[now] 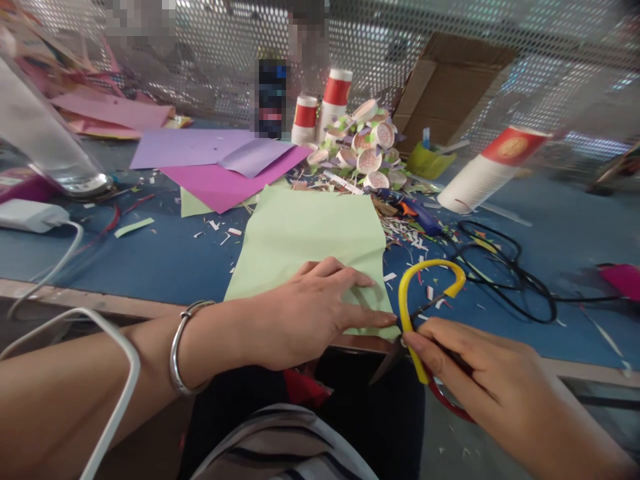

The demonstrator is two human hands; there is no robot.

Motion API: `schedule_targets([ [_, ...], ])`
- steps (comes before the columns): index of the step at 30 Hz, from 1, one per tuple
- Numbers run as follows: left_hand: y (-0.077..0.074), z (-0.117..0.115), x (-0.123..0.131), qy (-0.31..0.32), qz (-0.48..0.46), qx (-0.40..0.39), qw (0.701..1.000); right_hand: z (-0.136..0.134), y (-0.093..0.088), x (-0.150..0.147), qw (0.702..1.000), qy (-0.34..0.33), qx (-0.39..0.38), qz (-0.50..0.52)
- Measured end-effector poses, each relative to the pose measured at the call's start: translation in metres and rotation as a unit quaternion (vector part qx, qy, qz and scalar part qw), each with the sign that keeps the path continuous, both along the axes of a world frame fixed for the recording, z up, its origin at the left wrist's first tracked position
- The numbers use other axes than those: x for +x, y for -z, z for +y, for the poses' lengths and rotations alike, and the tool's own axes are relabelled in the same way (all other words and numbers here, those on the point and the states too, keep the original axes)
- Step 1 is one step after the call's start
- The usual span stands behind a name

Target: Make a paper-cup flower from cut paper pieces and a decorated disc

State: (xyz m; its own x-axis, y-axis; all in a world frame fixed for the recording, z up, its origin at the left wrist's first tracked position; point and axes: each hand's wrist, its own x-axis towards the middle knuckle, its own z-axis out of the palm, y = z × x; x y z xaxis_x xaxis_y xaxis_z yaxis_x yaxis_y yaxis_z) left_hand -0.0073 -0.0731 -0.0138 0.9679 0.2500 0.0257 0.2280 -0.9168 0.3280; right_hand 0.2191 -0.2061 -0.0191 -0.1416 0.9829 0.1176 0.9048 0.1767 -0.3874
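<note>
A light green paper sheet lies on the blue table, reaching to its front edge. My left hand lies flat on the sheet's near edge, fingers stretched out to the right; a silver bangle sits on its wrist. My right hand is closed on yellow-handled scissors just right of the sheet's near corner. The yellow loop stands above my fingers, and the dark blades point down-left past the table edge, close to my left fingertips.
Purple and magenta paper sheets lie behind the green one. A pile of cut paper cups, red-banded cups, a tipped cup, a glue gun, a black cable and paper scraps fill the back and right. A white cable crosses my left arm.
</note>
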Motion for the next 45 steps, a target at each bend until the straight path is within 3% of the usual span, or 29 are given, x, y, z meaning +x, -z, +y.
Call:
schedule_targets([
  [9, -0.007, 0.0, -0.002, -0.007, -0.054, -0.078, 0.995, -0.004, -0.005, -0.006, 0.999, 0.031, 0.011, -0.005],
  [22, -0.001, 0.004, 0.002, 0.007, -0.005, -0.033, 0.999, -0.002, 0.0, -0.012, 0.999, 0.022, 0.038, -0.022],
  [32, -0.004, 0.004, -0.001, 0.035, 0.029, 0.006, 0.999, -0.001, -0.005, -0.013, 1.0, 0.018, 0.002, -0.011],
  [39, -0.01, 0.003, 0.003, 0.038, 0.06, -0.006, 0.997, -0.002, -0.005, -0.013, 1.0, 0.01, -0.002, 0.008],
  [45, -0.004, 0.009, 0.001, 0.041, 0.023, -0.022, 0.999, -0.002, -0.007, -0.014, 1.0, 0.015, -0.017, 0.0],
])
